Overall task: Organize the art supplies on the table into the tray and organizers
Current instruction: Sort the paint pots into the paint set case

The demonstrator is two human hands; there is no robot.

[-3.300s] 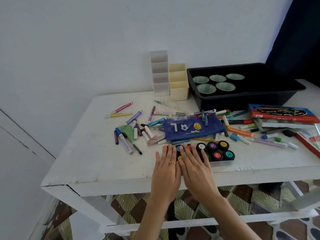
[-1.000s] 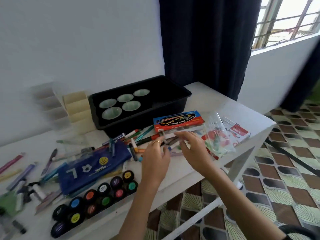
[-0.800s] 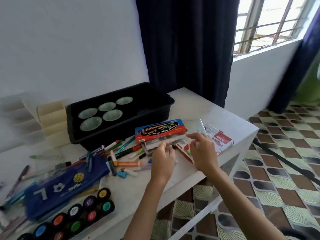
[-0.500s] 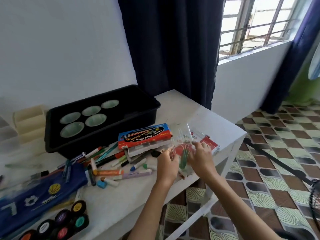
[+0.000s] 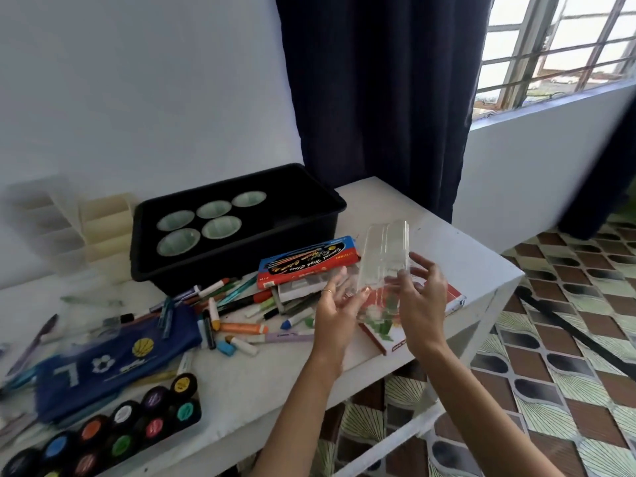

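**Lifted off the clutter: the clear ribbed plastic pack (image 5: 383,256) now stands upright**

Half a second ago it was low over the white table (image 5: 447,242); now it is raised at centre right. The left hand (image 5: 339,304) and right hand (image 5: 420,297) lightly pinch its lower edges, with the other fingers splayed. A firmer, lower hold seems wise before carrying it to the black plastic tray (image 5: 241,266) at centre left. Glare hides its contents. The cream and white slotted organizers (image 5: 103,222) at left are blurred.

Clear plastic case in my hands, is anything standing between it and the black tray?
Nothing visible blocks it. The left hand and right hand hold the clear plastic case above the table; the red-and-blue box lies flat beneath the way to the black tray. Green cups fill its left part; its right part looks free.
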